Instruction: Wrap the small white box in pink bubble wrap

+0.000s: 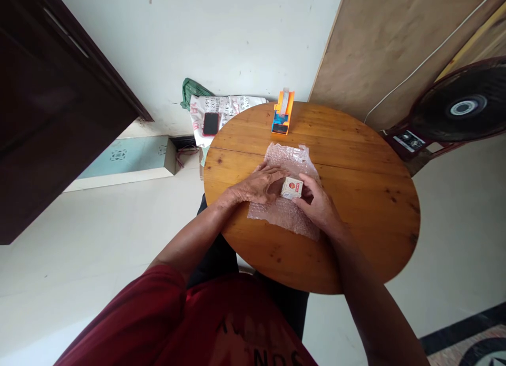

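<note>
A small white box (292,188) with a red mark on top rests on a sheet of bubble wrap (282,216), which lies on a round wooden table (363,197). My right hand (318,203) grips the box from its right side, thumb and fingers around the right edge. Just left of the box, my left hand (261,186) lies over the bubble wrap with its fingers stretched out. The wrap reaches past both hands toward the far side and the near side of the table.
An orange and blue tape dispenser (282,113) stands near the table's far edge. Beyond the left edge, a phone (211,124) lies on a printed white sack (233,107). A white wall rises behind. A round black object (460,107) is at the right.
</note>
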Available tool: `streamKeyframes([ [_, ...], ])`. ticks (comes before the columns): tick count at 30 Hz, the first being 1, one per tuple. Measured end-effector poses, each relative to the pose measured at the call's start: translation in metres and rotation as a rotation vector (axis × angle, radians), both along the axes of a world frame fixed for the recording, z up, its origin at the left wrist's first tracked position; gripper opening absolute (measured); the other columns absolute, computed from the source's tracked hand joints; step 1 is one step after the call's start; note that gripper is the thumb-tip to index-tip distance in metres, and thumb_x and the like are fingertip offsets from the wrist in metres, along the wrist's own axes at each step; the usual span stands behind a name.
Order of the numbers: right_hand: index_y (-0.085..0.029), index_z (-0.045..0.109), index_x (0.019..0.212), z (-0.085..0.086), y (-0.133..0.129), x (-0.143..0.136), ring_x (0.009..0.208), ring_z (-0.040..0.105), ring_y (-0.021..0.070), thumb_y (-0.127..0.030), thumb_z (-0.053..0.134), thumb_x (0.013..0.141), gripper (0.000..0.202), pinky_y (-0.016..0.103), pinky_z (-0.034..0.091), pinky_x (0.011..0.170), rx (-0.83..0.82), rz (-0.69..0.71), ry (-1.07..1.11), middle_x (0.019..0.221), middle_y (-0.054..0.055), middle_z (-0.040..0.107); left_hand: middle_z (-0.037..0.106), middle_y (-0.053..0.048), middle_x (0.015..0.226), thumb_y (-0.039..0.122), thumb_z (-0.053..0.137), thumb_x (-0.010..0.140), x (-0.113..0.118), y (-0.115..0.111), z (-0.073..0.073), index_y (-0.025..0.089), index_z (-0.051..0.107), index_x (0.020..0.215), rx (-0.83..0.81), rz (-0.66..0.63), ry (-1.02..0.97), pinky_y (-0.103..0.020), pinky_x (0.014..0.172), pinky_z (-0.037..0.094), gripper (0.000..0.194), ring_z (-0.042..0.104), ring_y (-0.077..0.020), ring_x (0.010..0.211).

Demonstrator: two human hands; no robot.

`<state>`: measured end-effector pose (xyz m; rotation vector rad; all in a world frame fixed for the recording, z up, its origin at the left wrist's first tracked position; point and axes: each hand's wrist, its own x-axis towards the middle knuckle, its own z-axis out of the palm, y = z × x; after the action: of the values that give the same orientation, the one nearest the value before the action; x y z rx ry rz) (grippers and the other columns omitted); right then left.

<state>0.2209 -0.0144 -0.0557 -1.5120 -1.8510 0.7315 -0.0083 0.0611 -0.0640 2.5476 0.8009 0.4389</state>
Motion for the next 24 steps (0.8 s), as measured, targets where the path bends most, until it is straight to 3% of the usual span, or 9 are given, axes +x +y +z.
streamKeyframes([
  [7,-0.023,0.047,0.144,-0.0005,-0.0003,0.0002,0.11,0.067,0.0293,-0.026,0.064,0.079,0.067,0.05,0.055,0.096,0.011,0.008,-0.04,0.134,0.013,0.065,0.051,-0.011,0.151,0.023,0.067,0.075,0.0001,-0.0004,-0.0008,0.023,0.042,0.146,0.024,0.005,0.004,-0.058,0.125,0.015,0.075,0.037,-0.0305,0.148],
  [24,-0.023,0.05,0.142,0.0021,-0.0006,-0.0009,0.101,0.07,0.028,-0.026,0.063,0.079,0.065,0.049,0.057,0.092,-0.004,-0.014,-0.043,0.129,0.011,0.068,0.05,-0.011,0.152,0.025,0.067,0.076,-0.0007,-0.0029,0.0046,0.024,0.042,0.147,0.003,-0.008,-0.005,-0.058,0.126,0.013,0.076,0.037,-0.0306,0.148],
])
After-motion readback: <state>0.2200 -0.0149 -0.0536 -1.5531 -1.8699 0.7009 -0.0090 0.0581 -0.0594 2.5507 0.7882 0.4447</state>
